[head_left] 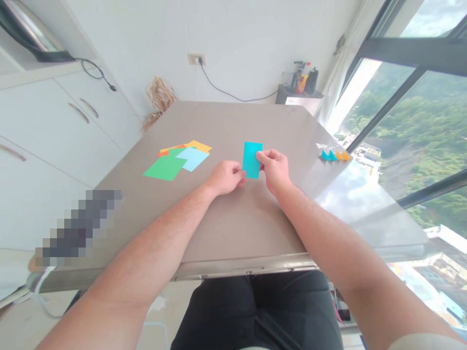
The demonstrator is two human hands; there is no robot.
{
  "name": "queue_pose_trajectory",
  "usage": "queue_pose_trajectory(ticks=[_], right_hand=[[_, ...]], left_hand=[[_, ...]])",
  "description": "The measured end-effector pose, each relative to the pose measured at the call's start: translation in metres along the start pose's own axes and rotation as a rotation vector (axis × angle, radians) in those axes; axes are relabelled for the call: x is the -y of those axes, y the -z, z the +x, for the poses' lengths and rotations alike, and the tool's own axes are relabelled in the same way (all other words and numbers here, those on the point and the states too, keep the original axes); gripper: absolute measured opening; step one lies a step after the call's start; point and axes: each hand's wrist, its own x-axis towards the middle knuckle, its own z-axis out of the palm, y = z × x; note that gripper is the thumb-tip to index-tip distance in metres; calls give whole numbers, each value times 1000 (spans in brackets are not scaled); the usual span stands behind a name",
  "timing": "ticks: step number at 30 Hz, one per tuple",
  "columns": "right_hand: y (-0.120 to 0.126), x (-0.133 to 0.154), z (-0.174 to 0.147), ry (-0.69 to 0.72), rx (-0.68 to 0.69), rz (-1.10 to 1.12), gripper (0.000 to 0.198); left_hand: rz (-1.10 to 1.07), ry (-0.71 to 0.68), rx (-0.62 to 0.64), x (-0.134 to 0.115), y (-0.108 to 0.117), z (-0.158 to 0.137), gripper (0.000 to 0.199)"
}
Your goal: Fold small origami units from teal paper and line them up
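Observation:
A bright blue rectangular sheet of paper, apparently folded in half, is held up over the middle of the table. My right hand pinches its right edge, thumb on the near face and fingers behind. At its lower left corner, my left hand is closed, with thumb and fingertips against the paper's edge. Left of my hands lie several loose sheets, among them a green sheet, a light blue sheet and a yellow-orange sheet. They overlap one another.
Small folded blue paper shapes and orange ones stand in a row at the table's right side, by the window. A blurred-out dark object lies at the left edge. Bottles stand on a small cabinet behind.

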Motion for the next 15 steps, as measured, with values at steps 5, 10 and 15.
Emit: queue_pose_trajectory(ticks=[5, 10, 15], right_hand=[[0, -4, 1, -12, 27, 53, 28], [-2, -4, -2, -21, 87, 36, 29], [-1, -2, -3, -14, 147, -1, 27]], left_hand=[[-347, -2, -63, 1, -6, 2, 19], [-430, -13, -139, -1, -5, 2, 25], [-456, 8, -201, -1, -2, 5, 25]])
